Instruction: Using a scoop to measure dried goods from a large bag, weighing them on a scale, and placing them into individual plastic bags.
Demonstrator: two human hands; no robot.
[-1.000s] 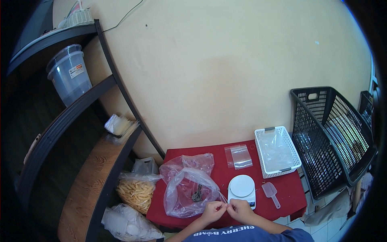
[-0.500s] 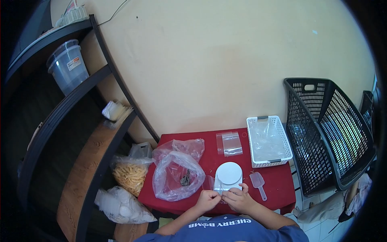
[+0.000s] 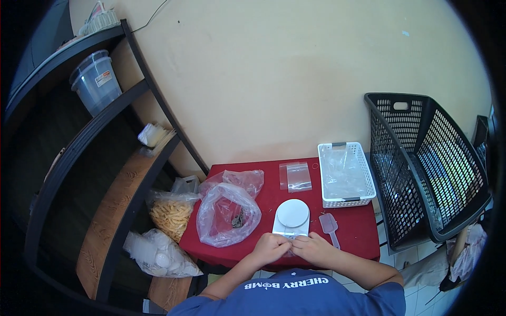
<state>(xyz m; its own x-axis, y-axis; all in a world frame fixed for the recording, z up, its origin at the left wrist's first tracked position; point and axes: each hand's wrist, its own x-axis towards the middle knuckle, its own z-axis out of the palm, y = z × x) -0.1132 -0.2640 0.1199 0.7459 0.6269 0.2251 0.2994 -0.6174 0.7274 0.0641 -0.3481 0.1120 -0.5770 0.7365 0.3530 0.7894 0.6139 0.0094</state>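
Note:
My left hand (image 3: 272, 248) and my right hand (image 3: 314, 249) meet at the near side of a white kitchen scale (image 3: 293, 213), fingers closed and pinching. Between them a bit of a small clear plastic bag (image 3: 289, 254) shows; the hands hide most of it. The scale's round plate carries nothing. To the left stands a large, open clear plastic bag (image 3: 211, 226) with a small clump of dark dried leaves (image 3: 237, 219) inside. Right of the scale lies a translucent plastic scoop (image 3: 329, 225), its handle toward me.
Flat clear bags (image 3: 299, 176) lie at the back of the red-covered table (image 3: 263, 192). A white basket (image 3: 348, 200) holding clear plastic stands back right, a tall black crate (image 3: 406, 195) beyond it. A dark shelf (image 3: 113, 210) and a bag of yellowish pieces (image 3: 171, 216) flank the left.
My hands have drawn closer together, and the right fingers have curled in. The clear plastic that lay left of the scale no longer shows there. The whole view has shifted slightly.

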